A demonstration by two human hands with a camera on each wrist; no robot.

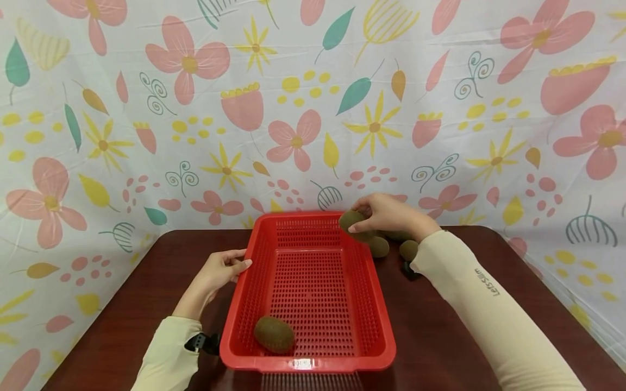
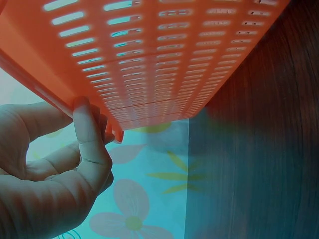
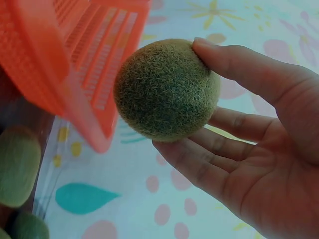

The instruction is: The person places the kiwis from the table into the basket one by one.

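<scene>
A brown fuzzy kiwi (image 3: 167, 89) is gripped between the thumb and fingers of my right hand (image 1: 386, 213), above the far right corner of a red plastic basket (image 1: 303, 365). My left hand (image 1: 218, 274) pinches the basket's left rim between thumb and fingers, as the left wrist view shows. Inside the basket, another kiwi (image 1: 274, 334) lies at the near left corner. Beyond the basket's right side, several more kiwis lie on the table, among them one kiwi (image 1: 379, 247) close to the rim and one kiwi (image 1: 408, 250) under my right wrist.
The basket stands on a dark brown wooden table (image 1: 455, 326). Behind the table hangs a white curtain (image 1: 303, 179) printed with flowers and leaves. A small black object (image 1: 409, 271) shows by my right wrist, and a black strap (image 1: 202, 342) circles my left wrist.
</scene>
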